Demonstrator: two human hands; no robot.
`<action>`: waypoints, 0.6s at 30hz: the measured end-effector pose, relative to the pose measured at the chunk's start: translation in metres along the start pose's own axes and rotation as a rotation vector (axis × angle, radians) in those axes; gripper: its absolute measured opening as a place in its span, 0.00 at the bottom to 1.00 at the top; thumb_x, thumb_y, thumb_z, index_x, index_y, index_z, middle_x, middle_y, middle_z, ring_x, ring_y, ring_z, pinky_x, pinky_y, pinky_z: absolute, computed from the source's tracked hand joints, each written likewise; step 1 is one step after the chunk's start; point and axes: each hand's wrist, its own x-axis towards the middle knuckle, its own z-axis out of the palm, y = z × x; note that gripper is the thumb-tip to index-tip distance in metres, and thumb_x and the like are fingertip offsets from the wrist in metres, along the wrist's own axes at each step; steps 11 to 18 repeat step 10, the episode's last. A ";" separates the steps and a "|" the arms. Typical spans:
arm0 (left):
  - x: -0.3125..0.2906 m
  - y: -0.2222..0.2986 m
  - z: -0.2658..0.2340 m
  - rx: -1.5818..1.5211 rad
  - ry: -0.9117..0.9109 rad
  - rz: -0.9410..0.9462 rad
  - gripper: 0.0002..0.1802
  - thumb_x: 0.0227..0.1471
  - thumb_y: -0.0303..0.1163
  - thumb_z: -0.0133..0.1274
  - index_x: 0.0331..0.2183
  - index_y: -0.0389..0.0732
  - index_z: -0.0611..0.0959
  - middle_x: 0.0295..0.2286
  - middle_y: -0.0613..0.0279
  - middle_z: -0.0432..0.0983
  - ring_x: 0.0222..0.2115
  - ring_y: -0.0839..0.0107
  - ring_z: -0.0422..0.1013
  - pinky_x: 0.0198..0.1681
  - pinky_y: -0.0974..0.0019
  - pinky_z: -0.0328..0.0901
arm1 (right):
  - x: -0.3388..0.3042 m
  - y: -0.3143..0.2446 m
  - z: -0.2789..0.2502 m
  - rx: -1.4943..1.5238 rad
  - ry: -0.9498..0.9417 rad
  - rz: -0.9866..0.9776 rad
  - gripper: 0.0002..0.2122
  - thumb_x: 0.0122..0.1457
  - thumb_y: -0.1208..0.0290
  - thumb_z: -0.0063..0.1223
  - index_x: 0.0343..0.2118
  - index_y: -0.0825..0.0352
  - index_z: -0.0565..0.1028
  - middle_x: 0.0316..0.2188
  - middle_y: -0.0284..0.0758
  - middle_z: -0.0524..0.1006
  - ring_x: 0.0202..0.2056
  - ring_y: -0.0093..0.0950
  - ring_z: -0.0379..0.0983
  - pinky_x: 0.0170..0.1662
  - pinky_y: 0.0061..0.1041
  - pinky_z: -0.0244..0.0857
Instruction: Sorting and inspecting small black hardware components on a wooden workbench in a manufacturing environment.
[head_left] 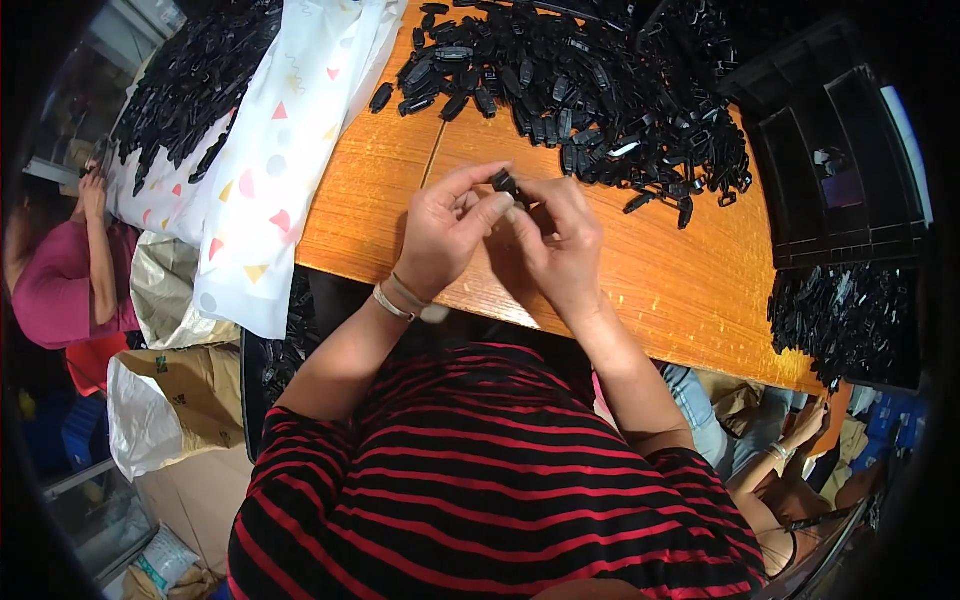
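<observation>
Over the near part of the wooden table [680,290], both my hands meet around a small black plastic part [504,182]. My left hand [443,228], with bracelets at the wrist, pinches it between thumb and forefinger. From the other side, my right hand [565,245] grips it with its fingertips. The part's exact kind cannot be made out, as fingers cover much of it. Beyond my hands spreads a large heap of small black plastic pieces [560,75], many of them oval, a few lying loose at its edge.
A white patterned sheet [262,180] hangs over the table's left side, beside another black heap [195,80]. At right stand a black crate [800,140] and a further pile [840,315]. Paper sacks [185,390] stand lower left. Co-workers sit left [75,285] and right [765,490].
</observation>
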 end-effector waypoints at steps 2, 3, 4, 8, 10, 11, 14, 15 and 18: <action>-0.005 -0.005 0.006 0.004 0.063 0.010 0.16 0.57 0.24 0.53 0.48 0.33 0.78 0.29 0.69 0.77 0.25 0.88 0.67 0.27 0.82 0.62 | -0.006 -0.003 0.006 0.029 0.017 0.022 0.12 0.50 0.81 0.62 0.39 0.69 0.77 0.32 0.37 0.74 0.28 0.26 0.72 0.29 0.20 0.67; -0.007 -0.006 0.009 0.009 0.126 0.023 0.15 0.56 0.24 0.54 0.47 0.34 0.79 0.27 0.70 0.76 0.22 0.88 0.65 0.26 0.81 0.61 | -0.008 -0.004 0.006 0.008 0.015 0.041 0.14 0.50 0.81 0.62 0.41 0.69 0.76 0.33 0.37 0.74 0.28 0.26 0.73 0.29 0.21 0.67; -0.009 -0.004 0.011 0.009 0.125 0.019 0.15 0.56 0.24 0.54 0.47 0.34 0.79 0.27 0.70 0.76 0.22 0.88 0.65 0.26 0.81 0.61 | -0.010 -0.005 0.006 -0.013 0.013 0.062 0.16 0.50 0.81 0.62 0.43 0.69 0.75 0.34 0.37 0.74 0.28 0.26 0.73 0.29 0.21 0.68; -0.011 0.003 0.015 -0.118 0.077 -0.026 0.20 0.59 0.24 0.49 0.53 0.35 0.73 0.33 0.67 0.78 0.25 0.88 0.66 0.27 0.82 0.62 | -0.019 0.001 0.013 0.081 0.013 0.220 0.21 0.52 0.79 0.62 0.50 0.67 0.71 0.37 0.36 0.75 0.31 0.27 0.74 0.32 0.21 0.69; -0.011 0.003 0.014 -0.198 0.061 -0.033 0.22 0.60 0.24 0.47 0.56 0.36 0.70 0.36 0.66 0.78 0.27 0.87 0.67 0.28 0.82 0.62 | -0.023 0.009 0.018 0.497 -0.129 0.328 0.25 0.56 0.70 0.62 0.56 0.62 0.65 0.44 0.37 0.74 0.42 0.30 0.75 0.44 0.16 0.68; -0.011 0.003 0.014 -0.198 0.061 -0.033 0.22 0.60 0.24 0.47 0.56 0.36 0.70 0.36 0.66 0.78 0.27 0.87 0.67 0.28 0.82 0.62 | -0.023 0.009 0.018 0.497 -0.129 0.328 0.25 0.56 0.70 0.62 0.56 0.62 0.65 0.44 0.37 0.74 0.42 0.30 0.75 0.44 0.16 0.68; -0.011 0.003 0.014 -0.198 0.061 -0.033 0.22 0.60 0.24 0.47 0.56 0.36 0.70 0.36 0.66 0.78 0.27 0.87 0.67 0.28 0.82 0.62 | -0.023 0.009 0.018 0.497 -0.129 0.328 0.25 0.56 0.70 0.62 0.56 0.62 0.65 0.44 0.37 0.74 0.42 0.30 0.75 0.44 0.16 0.68; -0.011 0.003 0.014 -0.198 0.061 -0.033 0.22 0.60 0.24 0.47 0.56 0.36 0.70 0.36 0.66 0.78 0.27 0.87 0.67 0.28 0.82 0.62 | -0.023 0.009 0.018 0.497 -0.129 0.328 0.25 0.56 0.70 0.62 0.56 0.62 0.65 0.44 0.37 0.74 0.42 0.30 0.75 0.44 0.16 0.68; -0.011 0.003 0.014 -0.198 0.061 -0.033 0.22 0.60 0.24 0.47 0.56 0.36 0.70 0.36 0.66 0.78 0.27 0.87 0.67 0.28 0.82 0.62 | -0.023 0.009 0.018 0.497 -0.129 0.328 0.25 0.56 0.70 0.62 0.56 0.62 0.65 0.44 0.37 0.74 0.42 0.30 0.75 0.44 0.16 0.68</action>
